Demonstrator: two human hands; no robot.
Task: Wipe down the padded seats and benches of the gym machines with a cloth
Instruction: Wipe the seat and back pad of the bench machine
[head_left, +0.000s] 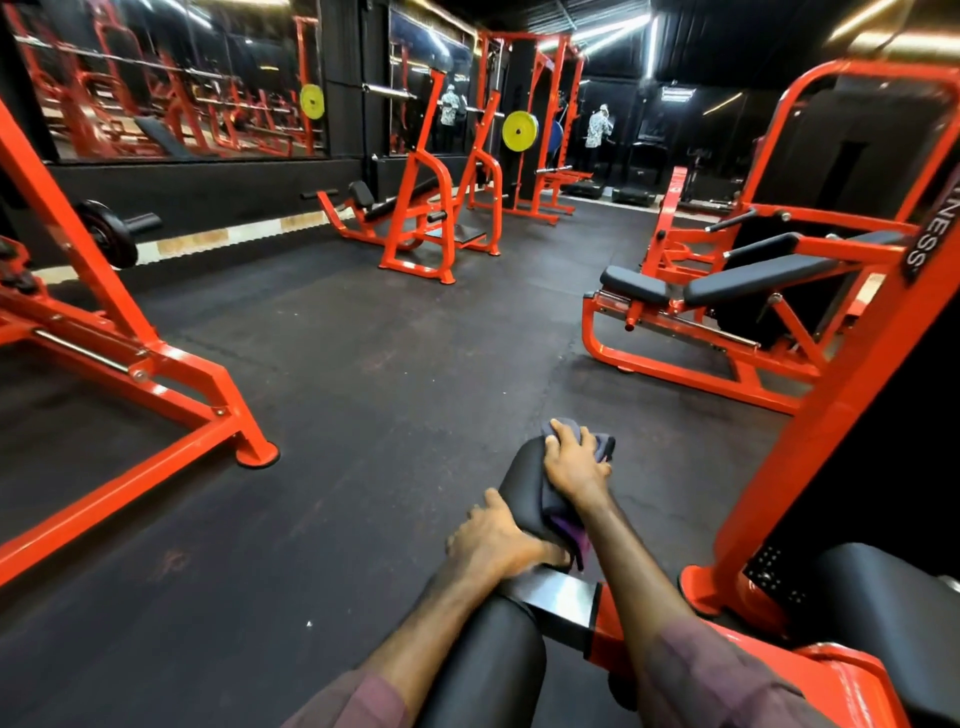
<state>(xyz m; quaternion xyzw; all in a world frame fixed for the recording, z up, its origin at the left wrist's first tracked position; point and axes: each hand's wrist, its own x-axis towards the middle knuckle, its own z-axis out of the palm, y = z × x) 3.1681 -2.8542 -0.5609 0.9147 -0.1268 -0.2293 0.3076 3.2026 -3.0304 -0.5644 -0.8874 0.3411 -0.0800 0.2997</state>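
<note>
Head view, work area: the person leaned over a black padded roller (524, 488) on an orange machine; a second black roller pad (488, 670) lay nearer the camera, with a metal bar (558, 597) between them.
Head view, right hand: the right hand (574, 457) lay on top of the far roller, fingers curled down over a dark purple cloth (602, 447) and pressing it to the padding.
Head view, cloth: bunched under the right palm at the roller's far end; a purple tail (569, 535) hung down the near side by the right wrist.
Head view, left hand: the left hand (493, 540) rested against the roller's near left flank, fingers spread and bent over the curve; it held nothing else and looked to be steadying the pad. Slight blur at the fingertips.
Head view, surroundings: black rubber floor (363, 389); an orange adjustable bench (727, 280) stood well apart to the right, its pads not yet attended to.
Risk, roller spin: judged likely to turn under the wiping stroke if the left hand eased off, so the cloth would skid without cleaning.
Risk, loose tail: the hanging end could snag on the metal bar or drag out from under the palm.
Risk, coverage: the roller's underside was hidden; it could be missed.
</note>
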